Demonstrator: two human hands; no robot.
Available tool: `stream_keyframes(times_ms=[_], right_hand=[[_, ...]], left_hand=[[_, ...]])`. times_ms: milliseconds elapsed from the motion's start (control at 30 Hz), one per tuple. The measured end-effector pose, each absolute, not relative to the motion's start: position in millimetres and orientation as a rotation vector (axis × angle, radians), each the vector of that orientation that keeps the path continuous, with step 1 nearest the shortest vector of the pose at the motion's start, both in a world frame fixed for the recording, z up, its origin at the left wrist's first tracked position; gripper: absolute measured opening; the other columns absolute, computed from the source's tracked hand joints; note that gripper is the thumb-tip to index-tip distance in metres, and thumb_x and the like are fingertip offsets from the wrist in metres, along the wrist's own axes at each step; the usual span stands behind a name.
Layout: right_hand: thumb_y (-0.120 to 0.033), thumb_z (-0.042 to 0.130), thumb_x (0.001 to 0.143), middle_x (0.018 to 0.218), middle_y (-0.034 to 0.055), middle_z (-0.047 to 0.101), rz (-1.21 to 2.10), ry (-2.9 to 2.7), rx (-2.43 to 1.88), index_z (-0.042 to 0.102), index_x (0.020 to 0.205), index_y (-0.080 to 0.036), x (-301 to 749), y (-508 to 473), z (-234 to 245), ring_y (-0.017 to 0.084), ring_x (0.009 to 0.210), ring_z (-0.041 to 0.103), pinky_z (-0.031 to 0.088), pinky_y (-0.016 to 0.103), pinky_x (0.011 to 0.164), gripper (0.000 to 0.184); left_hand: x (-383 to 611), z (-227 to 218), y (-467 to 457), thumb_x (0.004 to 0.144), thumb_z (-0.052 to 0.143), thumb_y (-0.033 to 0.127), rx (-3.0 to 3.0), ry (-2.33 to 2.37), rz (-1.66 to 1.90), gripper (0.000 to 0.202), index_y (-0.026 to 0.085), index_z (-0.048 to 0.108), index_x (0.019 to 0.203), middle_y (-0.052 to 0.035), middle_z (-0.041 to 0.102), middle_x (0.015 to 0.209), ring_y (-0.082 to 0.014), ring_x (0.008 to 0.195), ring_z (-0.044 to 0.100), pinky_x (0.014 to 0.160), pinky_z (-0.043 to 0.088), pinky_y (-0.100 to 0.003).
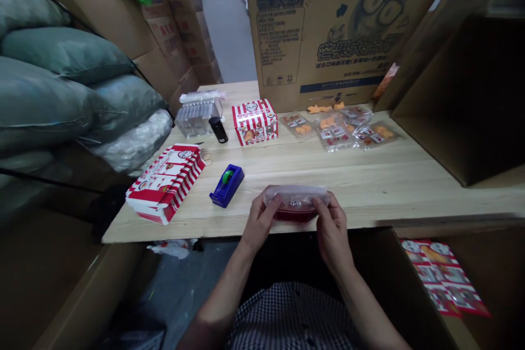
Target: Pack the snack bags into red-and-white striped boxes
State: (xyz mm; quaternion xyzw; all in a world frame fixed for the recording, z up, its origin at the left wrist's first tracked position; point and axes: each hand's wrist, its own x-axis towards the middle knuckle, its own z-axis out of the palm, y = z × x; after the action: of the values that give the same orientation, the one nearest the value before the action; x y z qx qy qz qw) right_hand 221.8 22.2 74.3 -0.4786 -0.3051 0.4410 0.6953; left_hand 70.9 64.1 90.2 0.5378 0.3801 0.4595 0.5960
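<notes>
Between my hands, at the front edge of the table, is a clear plastic pack (295, 197) with a dark red lower part; what is inside cannot be made out. My left hand (259, 221) grips its left end, thumb on the upper side. At the right end, my right hand (333, 222) closes on it in the same way. Left of my hands lies a blue tape dispenser (227, 186) with a green roll. Beyond it stands a red-and-white striped box (255, 123).
Flat striped cartons (166, 183) are stacked at the table's left. Behind are a clear plastic case (199, 115), a black cylinder (218, 129) and several small bagged packs (336, 130). A large cardboard box (283, 71) rises at the back. Printed red sheets (443, 276) lie low at right.
</notes>
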Motion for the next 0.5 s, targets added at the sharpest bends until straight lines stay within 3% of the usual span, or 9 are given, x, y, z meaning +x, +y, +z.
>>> stream_keyframes(times_ms=[100,233,300,400,500], right_hand=[[-0.031,0.067,0.085,0.084,-0.0019,0.062,0.983,-0.636,-1.046,0.064,0.091,-0.024,218,25,74,0.016,0.08,0.055,0.044,0.027,0.078,0.01],[-0.024,0.068,0.08,0.072,-0.0045,0.056,0.957,-0.591,-1.017,0.062,0.082,-0.022,220,33,73,0.013,0.068,0.049,0.04,0.023,0.067,0.007],[-0.023,0.068,0.079,0.07,-0.005,0.055,0.961,-0.56,-1.009,0.061,0.081,-0.022,220,36,72,0.012,0.065,0.047,0.039,0.022,0.064,0.007],[-0.022,0.066,0.077,0.071,-0.0051,0.056,0.96,-0.539,-1.008,0.06,0.081,-0.021,219,39,70,0.012,0.065,0.047,0.038,0.022,0.063,0.007],[-0.021,0.065,0.077,0.07,-0.0057,0.054,0.944,-0.553,-1.006,0.059,0.08,-0.021,217,39,69,0.012,0.064,0.046,0.037,0.021,0.063,0.007]], left_hand=[[82,86,65,0.086,0.065,0.036,1.186,1.016,1.135,0.019,0.017,0.062,0.083,0.0021,0.058,0.071,-0.0136,0.071,0.052,0.066,0.043,-0.021],[84,83,70,0.085,0.066,0.029,1.131,1.014,1.157,0.015,0.017,0.061,0.078,0.0039,0.056,0.068,-0.0113,0.066,0.05,0.062,0.041,-0.019],[80,86,69,0.084,0.068,0.03,1.1,0.943,1.12,0.017,0.017,0.067,0.094,0.0012,0.065,0.08,-0.0138,0.076,0.058,0.071,0.045,-0.021],[70,92,65,0.084,0.07,0.038,1.017,0.722,1.078,0.051,0.021,0.059,0.13,-0.0085,0.067,0.123,-0.0239,0.11,0.063,0.096,0.047,-0.032],[62,92,62,0.087,0.064,0.044,0.885,0.579,1.124,0.051,0.018,0.06,0.131,-0.0133,0.059,0.139,-0.0284,0.127,0.055,0.107,0.042,-0.038]])
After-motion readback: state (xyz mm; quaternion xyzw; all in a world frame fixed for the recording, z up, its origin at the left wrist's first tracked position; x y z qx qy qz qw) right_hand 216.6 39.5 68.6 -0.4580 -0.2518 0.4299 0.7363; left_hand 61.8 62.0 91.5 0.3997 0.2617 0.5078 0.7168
